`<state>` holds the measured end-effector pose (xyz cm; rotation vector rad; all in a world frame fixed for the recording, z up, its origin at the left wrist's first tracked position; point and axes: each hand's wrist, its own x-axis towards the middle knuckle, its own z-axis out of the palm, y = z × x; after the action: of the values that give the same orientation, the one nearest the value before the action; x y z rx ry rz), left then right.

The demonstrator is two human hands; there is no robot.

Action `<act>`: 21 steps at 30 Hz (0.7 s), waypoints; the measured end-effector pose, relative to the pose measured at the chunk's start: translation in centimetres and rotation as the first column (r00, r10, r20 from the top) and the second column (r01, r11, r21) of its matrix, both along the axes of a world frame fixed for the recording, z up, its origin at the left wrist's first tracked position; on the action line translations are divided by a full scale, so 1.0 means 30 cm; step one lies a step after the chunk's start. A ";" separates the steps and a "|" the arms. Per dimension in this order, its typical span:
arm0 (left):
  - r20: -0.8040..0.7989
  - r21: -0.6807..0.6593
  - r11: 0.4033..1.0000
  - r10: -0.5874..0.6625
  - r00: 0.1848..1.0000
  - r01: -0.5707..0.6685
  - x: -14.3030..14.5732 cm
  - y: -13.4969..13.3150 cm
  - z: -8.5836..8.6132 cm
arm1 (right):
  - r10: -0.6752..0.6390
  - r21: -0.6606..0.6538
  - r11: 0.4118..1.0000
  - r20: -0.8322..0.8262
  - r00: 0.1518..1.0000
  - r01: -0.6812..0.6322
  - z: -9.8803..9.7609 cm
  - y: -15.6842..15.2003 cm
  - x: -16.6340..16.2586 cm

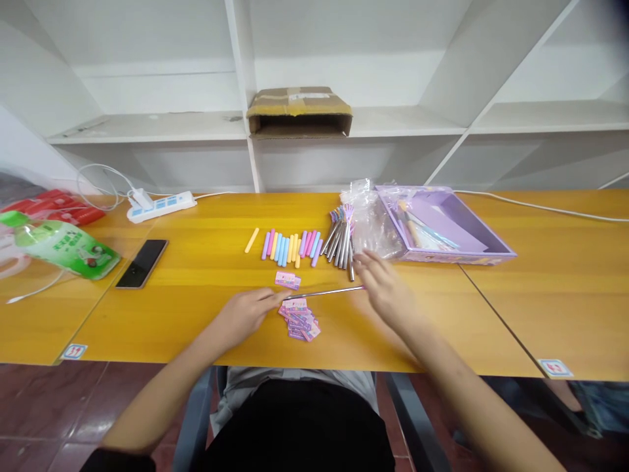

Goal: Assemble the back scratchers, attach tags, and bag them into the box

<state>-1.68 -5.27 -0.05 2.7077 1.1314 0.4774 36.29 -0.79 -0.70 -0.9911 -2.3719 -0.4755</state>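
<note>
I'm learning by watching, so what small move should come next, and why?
Probably steady the rod's right end with the right hand: the left hand holds the other end, and the right hand is at or close beside this one, though blur hides whether it grips.

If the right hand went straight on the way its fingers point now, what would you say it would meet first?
The right hand points up and to the left in the picture, so it would probably meet the bundle of silver rods first, though blur makes the gap hard to judge.
</note>
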 end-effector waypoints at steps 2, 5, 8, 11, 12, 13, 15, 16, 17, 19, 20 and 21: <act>0.051 -0.009 1.000 -0.023 0.998 0.024 0.085 -0.005 -0.013 | 0.060 0.000 0.998 0.054 0.997 -0.060 0.001 -0.030 -0.140; 0.069 -0.047 0.999 -0.015 0.997 0.018 0.150 -0.016 -0.005 | 0.036 -0.050 0.998 0.071 0.997 -0.032 -0.003 -0.070 -0.270; 0.050 -0.058 0.998 -0.014 0.999 0.017 0.145 -0.020 0.008 | 0.032 -0.077 0.997 0.068 0.997 -0.027 -0.012 -0.084 -0.300; 0.036 -0.043 0.999 -0.030 0.999 0.031 0.118 -0.021 0.010 | 0.028 -0.052 0.998 0.098 0.995 -0.023 -0.021 -0.084 -0.292; 0.032 -0.040 0.999 -0.030 0.999 0.032 0.113 -0.022 0.010 | 0.018 -0.029 0.999 0.108 0.994 -0.015 -0.023 -0.085 -0.292; 0.031 -0.039 0.999 -0.029 0.999 0.030 0.110 -0.024 0.009 | 0.007 -0.002 1.000 0.112 0.994 -0.007 -0.023 -0.086 -0.293; 0.034 -0.046 0.999 -0.024 0.999 0.026 0.111 -0.028 0.010 | -0.013 0.060 0.998 0.102 0.995 0.007 -0.018 -0.088 -0.302; 0.041 -0.048 0.999 -0.023 0.999 0.025 0.115 -0.030 0.012 | -0.021 0.087 0.996 0.091 0.996 0.013 -0.013 -0.089 -0.307; 0.052 -0.049 0.999 -0.021 0.998 0.024 0.119 -0.033 0.014 | -0.023 0.106 0.994 0.081 0.996 0.015 -0.008 -0.089 -0.312; 0.069 -0.034 0.999 -0.022 0.997 0.024 0.126 -0.037 0.018 | -0.012 0.116 0.993 0.076 0.997 0.003 0.002 -0.086 -0.319; 0.066 -0.021 1.000 -0.019 0.998 0.020 0.129 -0.039 0.019 | 0.003 0.112 0.994 0.079 0.997 -0.012 0.005 -0.083 -0.320; 0.056 -0.007 1.000 -0.015 0.998 0.016 0.131 -0.041 0.018 | 0.019 0.106 0.994 0.082 0.996 -0.028 0.006 -0.081 -0.320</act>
<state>2.25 -6.50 0.50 2.6771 1.0949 0.5428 26.69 -3.22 -0.52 -0.9109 -2.3988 -0.6373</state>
